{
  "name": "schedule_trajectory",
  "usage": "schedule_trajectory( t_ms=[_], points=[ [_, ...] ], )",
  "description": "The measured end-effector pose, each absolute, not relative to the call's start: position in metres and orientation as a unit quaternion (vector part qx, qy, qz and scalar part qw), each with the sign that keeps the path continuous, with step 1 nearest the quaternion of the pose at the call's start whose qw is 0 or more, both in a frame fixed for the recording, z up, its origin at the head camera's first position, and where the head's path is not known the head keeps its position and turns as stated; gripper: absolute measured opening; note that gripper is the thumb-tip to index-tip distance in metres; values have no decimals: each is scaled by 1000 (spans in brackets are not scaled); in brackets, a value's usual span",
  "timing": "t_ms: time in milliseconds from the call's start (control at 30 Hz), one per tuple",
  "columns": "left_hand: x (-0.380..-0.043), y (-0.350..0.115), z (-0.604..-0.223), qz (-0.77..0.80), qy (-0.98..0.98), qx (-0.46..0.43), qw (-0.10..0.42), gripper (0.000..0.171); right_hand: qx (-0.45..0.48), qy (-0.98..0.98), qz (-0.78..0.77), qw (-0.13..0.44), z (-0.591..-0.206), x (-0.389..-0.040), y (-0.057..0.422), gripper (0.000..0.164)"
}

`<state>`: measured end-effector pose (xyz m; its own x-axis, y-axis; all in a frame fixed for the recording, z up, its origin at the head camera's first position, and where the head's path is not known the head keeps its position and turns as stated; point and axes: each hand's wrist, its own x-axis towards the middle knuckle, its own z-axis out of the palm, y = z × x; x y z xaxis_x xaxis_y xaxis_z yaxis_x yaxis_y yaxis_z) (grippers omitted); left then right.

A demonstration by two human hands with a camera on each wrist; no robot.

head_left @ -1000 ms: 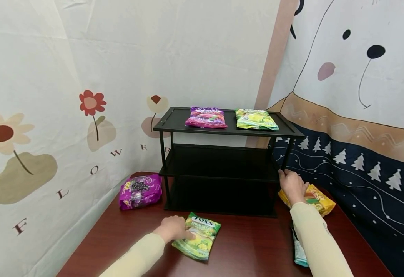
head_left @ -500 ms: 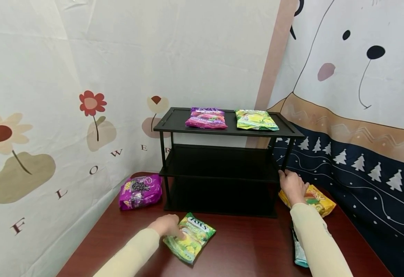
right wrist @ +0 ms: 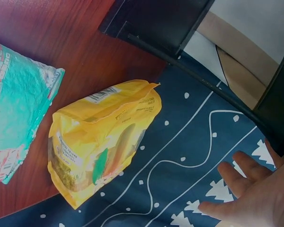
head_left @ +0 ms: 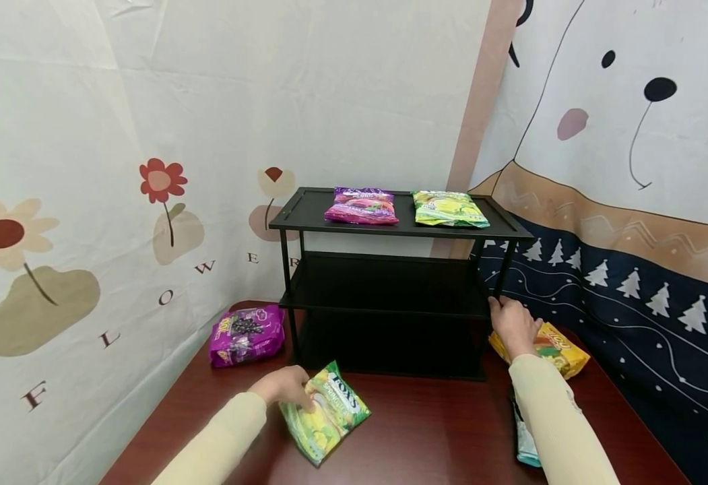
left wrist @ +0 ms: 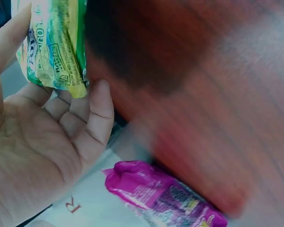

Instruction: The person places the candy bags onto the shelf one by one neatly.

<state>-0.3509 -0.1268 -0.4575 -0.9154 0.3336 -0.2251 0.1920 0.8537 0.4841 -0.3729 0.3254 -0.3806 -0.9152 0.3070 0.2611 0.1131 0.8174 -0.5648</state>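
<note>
My left hand [head_left: 282, 388] pinches a green and yellow bag of candy [head_left: 331, 412] by its left side, tilted above the table front. In the left wrist view the same candy bag [left wrist: 57, 45] sits between thumb and fingers. With my right hand [head_left: 514, 328], I hold the right side of a black three-tier shelf rack [head_left: 390, 279] at its middle tier. The right wrist view shows several fingers [right wrist: 241, 179] spread off the rack, while the hold itself is partly hidden. On the top tier lie a purple-pink candy bag [head_left: 362, 206] and a yellow-green one [head_left: 449, 209].
A purple grape-pictured bag [head_left: 247, 335] lies left of the rack. Right of it is a yellow bag [head_left: 560, 350], partly behind my right forearm, and a teal bag [right wrist: 19, 109] lies nearer. Printed cloth walls [head_left: 354, 101] border the reddish-brown table [head_left: 426, 431].
My left hand has moved left with the green and yellow candy bag, which has turned clockwise and now appears lifted. The right hand has stayed at the rack.
</note>
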Motion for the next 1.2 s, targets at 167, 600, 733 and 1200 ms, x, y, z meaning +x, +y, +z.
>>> schedule_trajectory(
  t_ms=[167, 600, 733, 1200],
  points=[
    [-351, -124, -447, 236, 946, 163, 149, 32, -110, -937, 282, 173, -379, -372, 325, 54],
    [-353, -122, -432, 234, 930, 245, 140, 13, -111, -938, 284, 166, -378, -369, 325, 54],
    [-353, -123, -426, 243, 923, 269, 133, 16, -110, -939, 282, 162, -377, -370, 325, 57],
    [-358, -124, -419, 263, 900, 323, 132, 14, -112, -939, 279, 167, -379, -372, 325, 57]
  ],
)
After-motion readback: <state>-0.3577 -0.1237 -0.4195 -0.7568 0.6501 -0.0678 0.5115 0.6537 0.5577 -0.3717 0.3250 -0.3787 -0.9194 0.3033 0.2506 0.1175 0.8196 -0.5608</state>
